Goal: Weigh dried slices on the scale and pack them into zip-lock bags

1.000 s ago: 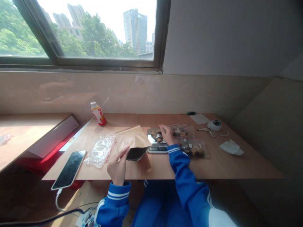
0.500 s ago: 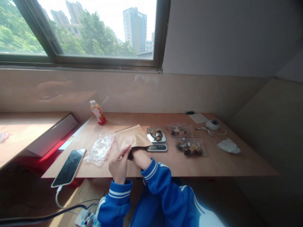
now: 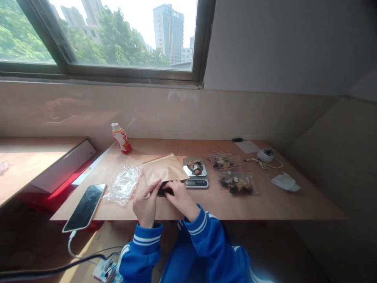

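A brown kraft paper bag lies flat on the table with its dark mouth facing me. My left hand pinches the near edge of that bag between thumb and fingers. At the bag's opening is my right hand, its fingers bent together over the dark inside; what they hold, if anything, is hidden. Just right of the bag stands a small digital scale. Several brown dried pieces rest on its pan.
Clear zip bags of similar dried pieces lie right of the scale. Crumpled clear plastic bags and a phone on a cable are at left. A bottle stands behind; a white dome camera and a tissue lie right.
My right hand has drawn back out of the bag, so its fingers now show at the mouth. My left hand keeps its grip on the bag's edge.
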Available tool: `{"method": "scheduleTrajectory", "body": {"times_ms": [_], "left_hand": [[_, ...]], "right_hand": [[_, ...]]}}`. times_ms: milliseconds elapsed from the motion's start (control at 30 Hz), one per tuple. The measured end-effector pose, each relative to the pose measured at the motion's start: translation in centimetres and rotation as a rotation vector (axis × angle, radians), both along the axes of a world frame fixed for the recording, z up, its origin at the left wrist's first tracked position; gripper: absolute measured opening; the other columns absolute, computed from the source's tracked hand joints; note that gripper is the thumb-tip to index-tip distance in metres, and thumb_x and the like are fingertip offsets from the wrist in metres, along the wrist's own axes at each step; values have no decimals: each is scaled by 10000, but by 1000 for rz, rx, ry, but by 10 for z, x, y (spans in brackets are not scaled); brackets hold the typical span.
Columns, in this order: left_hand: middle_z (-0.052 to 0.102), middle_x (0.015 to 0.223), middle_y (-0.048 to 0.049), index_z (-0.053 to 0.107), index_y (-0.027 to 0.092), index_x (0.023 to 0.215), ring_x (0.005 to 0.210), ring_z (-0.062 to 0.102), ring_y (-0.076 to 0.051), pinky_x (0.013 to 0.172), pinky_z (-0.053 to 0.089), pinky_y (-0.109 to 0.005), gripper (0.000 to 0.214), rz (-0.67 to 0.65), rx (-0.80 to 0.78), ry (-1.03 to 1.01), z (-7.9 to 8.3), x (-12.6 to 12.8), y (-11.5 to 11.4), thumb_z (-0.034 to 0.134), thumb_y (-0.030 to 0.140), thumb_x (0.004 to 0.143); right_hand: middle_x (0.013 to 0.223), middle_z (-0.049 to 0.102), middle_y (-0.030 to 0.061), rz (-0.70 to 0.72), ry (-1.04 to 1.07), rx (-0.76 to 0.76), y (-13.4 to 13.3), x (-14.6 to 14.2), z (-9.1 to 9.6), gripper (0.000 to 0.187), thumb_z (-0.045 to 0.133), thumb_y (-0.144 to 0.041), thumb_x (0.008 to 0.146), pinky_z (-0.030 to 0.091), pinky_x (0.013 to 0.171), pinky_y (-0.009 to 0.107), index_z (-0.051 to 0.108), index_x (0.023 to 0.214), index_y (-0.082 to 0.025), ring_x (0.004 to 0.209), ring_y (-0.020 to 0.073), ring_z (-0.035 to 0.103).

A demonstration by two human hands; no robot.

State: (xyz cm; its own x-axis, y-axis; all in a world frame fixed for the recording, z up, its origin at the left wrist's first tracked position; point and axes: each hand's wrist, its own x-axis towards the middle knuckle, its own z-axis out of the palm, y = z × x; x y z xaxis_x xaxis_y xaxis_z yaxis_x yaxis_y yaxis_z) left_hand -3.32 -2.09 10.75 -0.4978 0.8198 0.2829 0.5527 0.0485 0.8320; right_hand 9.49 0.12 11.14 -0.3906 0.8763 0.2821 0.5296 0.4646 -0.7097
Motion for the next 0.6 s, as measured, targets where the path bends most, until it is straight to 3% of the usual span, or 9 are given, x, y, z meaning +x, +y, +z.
{"method": "scheduleTrajectory", "body": {"times_ms": [167, 233, 333, 433, 533, 600], "left_hand": [[717, 960, 18, 717, 337, 924, 956, 639, -198, 852, 465, -286, 221, 4, 57, -7, 1, -6, 6, 631, 426, 740], [713, 983, 10, 718, 328, 923, 994, 627, -204, 886, 454, -298, 236, 21, 81, -11, 1, -9, 8, 631, 442, 736], [717, 972, 7, 719, 314, 922, 968, 638, -207, 870, 466, -306, 250, 44, 91, -48, 1, -15, 9, 637, 449, 729], [717, 975, 12, 718, 308, 926, 940, 648, -202, 847, 478, -300, 255, 47, 102, -75, 1, -18, 9, 646, 445, 723], [718, 972, 14, 719, 308, 922, 943, 647, -201, 854, 475, -300, 250, 39, 111, -69, 1, -18, 8, 646, 442, 724], [718, 971, 15, 721, 310, 914, 938, 649, -202, 857, 474, -303, 243, 35, 109, -61, 2, -18, 8, 648, 440, 723]], "right_hand": [[941, 677, 15, 204, 333, -10, -22, 33, 35, 134, 603, -175, 800, 463, 868, 325, 662, 910, -222, 922, 169, 605], [954, 673, 27, 148, 494, -24, -22, 50, 34, 108, 605, -218, 805, 473, 873, 332, 659, 898, -217, 943, 174, 609], [950, 668, 47, -41, 651, -67, -7, 72, 17, 80, 616, -262, 794, 476, 874, 351, 644, 839, -202, 956, 191, 610], [909, 670, 48, -198, 665, -93, 21, 81, -11, 129, 636, -301, 769, 465, 875, 359, 633, 834, -190, 921, 196, 615], [848, 658, 39, -332, 505, 1, 51, 74, -37, 111, 623, -290, 765, 468, 819, 344, 636, 806, -188, 864, 195, 604], [824, 641, 38, -328, 362, 106, 66, 65, -51, 70, 584, -243, 783, 461, 802, 339, 628, 766, -192, 846, 196, 589]]}}
